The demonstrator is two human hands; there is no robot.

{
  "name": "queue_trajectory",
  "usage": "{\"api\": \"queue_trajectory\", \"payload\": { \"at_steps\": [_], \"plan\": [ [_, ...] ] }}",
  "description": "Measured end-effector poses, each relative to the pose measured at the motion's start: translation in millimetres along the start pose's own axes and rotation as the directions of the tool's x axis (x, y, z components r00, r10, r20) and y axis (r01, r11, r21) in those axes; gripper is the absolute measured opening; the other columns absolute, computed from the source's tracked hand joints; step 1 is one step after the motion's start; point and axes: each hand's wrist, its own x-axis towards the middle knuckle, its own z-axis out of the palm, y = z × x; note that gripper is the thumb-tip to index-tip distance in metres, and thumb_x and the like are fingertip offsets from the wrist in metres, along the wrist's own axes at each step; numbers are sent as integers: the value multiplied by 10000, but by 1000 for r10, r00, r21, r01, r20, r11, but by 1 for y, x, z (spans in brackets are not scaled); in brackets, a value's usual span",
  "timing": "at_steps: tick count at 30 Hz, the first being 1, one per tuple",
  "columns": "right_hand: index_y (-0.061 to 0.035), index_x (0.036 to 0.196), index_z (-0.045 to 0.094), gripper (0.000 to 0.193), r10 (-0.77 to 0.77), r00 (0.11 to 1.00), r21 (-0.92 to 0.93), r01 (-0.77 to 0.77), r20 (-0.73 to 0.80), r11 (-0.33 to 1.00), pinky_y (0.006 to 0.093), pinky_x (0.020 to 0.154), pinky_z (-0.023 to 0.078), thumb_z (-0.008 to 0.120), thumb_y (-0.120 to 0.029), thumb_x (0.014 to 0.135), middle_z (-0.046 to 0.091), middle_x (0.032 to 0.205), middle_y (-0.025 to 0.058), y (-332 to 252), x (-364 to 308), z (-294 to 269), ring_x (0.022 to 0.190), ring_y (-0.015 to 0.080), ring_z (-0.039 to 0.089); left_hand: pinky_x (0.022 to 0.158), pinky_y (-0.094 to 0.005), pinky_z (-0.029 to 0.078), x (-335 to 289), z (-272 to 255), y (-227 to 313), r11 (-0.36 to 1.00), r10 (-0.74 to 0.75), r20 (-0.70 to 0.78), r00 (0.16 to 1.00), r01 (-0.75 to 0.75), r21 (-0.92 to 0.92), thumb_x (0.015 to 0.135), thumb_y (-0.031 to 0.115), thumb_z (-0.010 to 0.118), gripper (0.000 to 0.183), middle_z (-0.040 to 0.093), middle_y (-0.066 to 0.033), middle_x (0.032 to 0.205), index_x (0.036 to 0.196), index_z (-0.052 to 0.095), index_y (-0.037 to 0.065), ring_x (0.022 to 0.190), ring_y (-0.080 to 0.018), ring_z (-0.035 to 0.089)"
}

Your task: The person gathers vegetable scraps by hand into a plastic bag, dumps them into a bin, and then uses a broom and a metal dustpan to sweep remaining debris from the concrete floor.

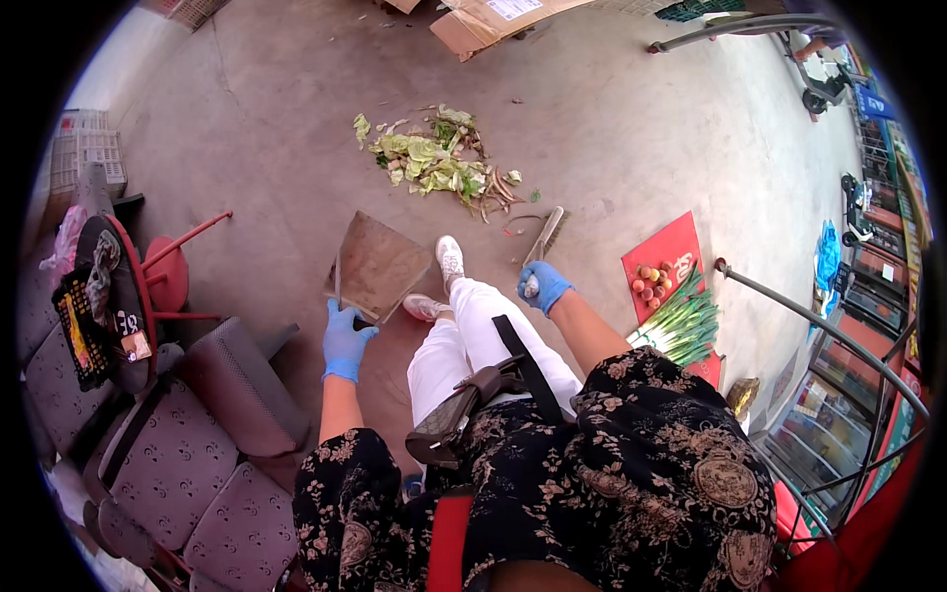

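Note:
In the head view, my left hand (pixel 345 340), in a blue glove, is closed on the handle of a brown, flat dustpan (pixel 373 266) low in front of me, left of my feet. My right hand (pixel 546 287), also gloved in blue, grips the handle of a broom, seen nearly end-on. The broom head (pixel 545 235) shows just beyond that hand, apart from the scraps. Farther ahead, a loose pile of cabbage leaves and vegetable scraps (pixel 434 163) lies on the concrete floor. Neither tool touches this pile.
Right of me, green onions (pixel 686 321) and round reddish produce (pixel 653 284) lie on a red sheet (pixel 681 237). Metal rails (pixel 819 316) curve along the right. Patterned chairs (pixel 173 474) and a round red-edged table (pixel 123 296) crowd the left. Cardboard (pixel 493 25) lies at the far side.

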Motion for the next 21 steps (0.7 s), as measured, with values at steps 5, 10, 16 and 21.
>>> {"api": "queue_trajectory", "payload": {
  "at_steps": [5, 10, 16, 21],
  "plan": [
    [-101, 572, 405, 214, -3, 992, -121, 18, 124, 993, 303, 364, 365, 406, -124, 785, 418, 487, 58, 32, -20, 150, 400, 186, 413, 793, -364, 453, 39, -24, -16, 997, -51, 47, 998, 47, 65, 542, 113, 770, 317, 333, -198, 1311, 776, 565, 52, 945, -338, 537],
    [-77, 628, 435, 136, -2, 972, -22, 7, 234, 1000, 325, 395, 376, 426, -96, 763, 448, 526, 75, 16, -3, 221, 437, 194, 433, 815, -365, 445, 93, -51, -15, 994, -49, 108, 993, 38, 103, 548, 118, 773, 316, 305, -221, 1331, 778, 567, 50, 971, -344, 531],
    [-110, 603, 402, 195, 53, 936, 78, -85, 347, 993, 278, 376, 345, 416, -118, 798, 414, 499, 18, -30, -35, 236, 414, 156, 397, 801, -366, 454, 178, -70, -22, 989, -83, 133, 988, 65, 131, 543, 120, 780, 347, 315, -243, 1313, 803, 564, 40, 962, -357, 538],
    [-125, 634, 384, 209, 113, 972, -156, -82, 205, 984, 250, 332, 305, 502, -123, 806, 394, 498, -22, -55, -63, 187, 376, 108, 366, 717, -354, 469, 249, -68, -41, 986, 130, 56, 990, -135, 101, 532, 54, 767, 318, 468, -149, 1020, 733, 530, -12, 796, -307, 558]
  ]
}}
